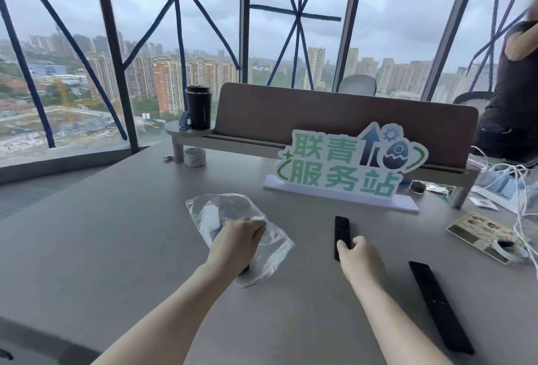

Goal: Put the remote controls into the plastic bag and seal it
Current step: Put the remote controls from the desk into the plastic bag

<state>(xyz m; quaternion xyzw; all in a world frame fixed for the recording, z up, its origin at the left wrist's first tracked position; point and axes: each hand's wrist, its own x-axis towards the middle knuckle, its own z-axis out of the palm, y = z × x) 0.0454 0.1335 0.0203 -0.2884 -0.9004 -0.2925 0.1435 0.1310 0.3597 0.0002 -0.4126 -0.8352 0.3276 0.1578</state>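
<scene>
A clear plastic bag (221,213) lies flat on the grey table (116,233), with something dark showing through it. My left hand (238,239) rests on the bag's middle, fingers closed on the plastic. A small black remote (341,229) lies to the right of the bag; my right hand (356,251) is wrapped around its near end, thumb on one side and fingers on the other. A longer black remote (439,305) lies on the table further right, untouched.
A white and green sign (346,165) stands behind the remotes. A wooden desk shelf (334,120) carries a black tumbler (198,107); a tape roll (195,157) sits below it. White cables (521,190), a printed card (483,235) and a seated person (512,97) occupy the right.
</scene>
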